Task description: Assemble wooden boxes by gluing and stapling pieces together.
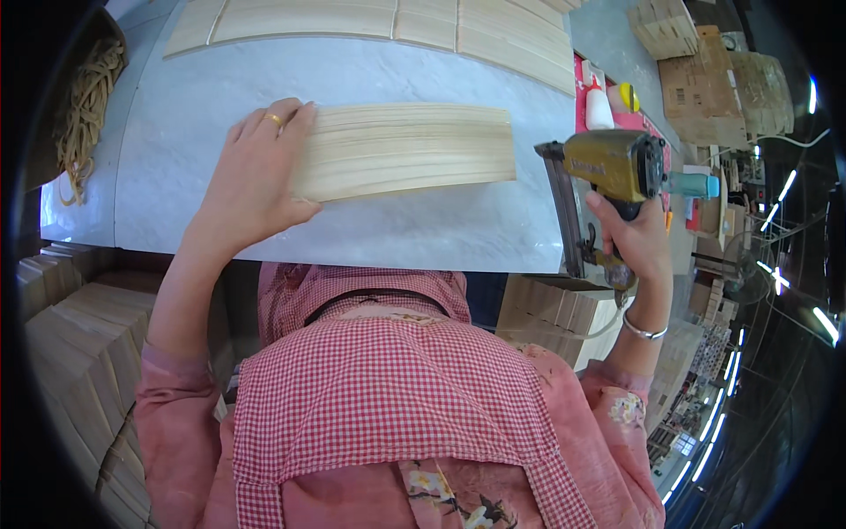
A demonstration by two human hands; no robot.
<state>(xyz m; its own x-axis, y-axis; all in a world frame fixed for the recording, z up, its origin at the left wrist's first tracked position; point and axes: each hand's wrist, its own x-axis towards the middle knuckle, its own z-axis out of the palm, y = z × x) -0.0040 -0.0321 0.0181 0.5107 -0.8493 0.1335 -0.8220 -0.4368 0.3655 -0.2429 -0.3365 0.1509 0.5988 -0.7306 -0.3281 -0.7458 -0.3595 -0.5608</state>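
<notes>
Just right of the left hand (257,167), over the table: a pale wooden board (410,145), streaked lengthwise (lying flat or slightly raised, cannot tell). Clasped at its left end, thumb against the near edge, fingers over the far one. Best to press evenly there, and to leave fingertips well away from the free right end.

Wrapped in the right hand (636,236), near that free end but not touching: a brass-coloured pneumatic nail gun (608,163). Safest to rest the index finger off the trigger (contact there, cannot tell) and to square the nose before any squeeze. Worth leaving slack in the air hose (599,333), below the right hand.

Under the board, a bluish-white marbled tabletop (414,238). Beyond the left hand, joined thin wooden panels (335,19); left of it, a hank of rope (88,110). Beyond the right hand, a white squeeze bottle (598,109), then cardboard boxes (701,88). Low to the left, stacked wooden pieces (79,339); far right, lit tube lights (825,326).
</notes>
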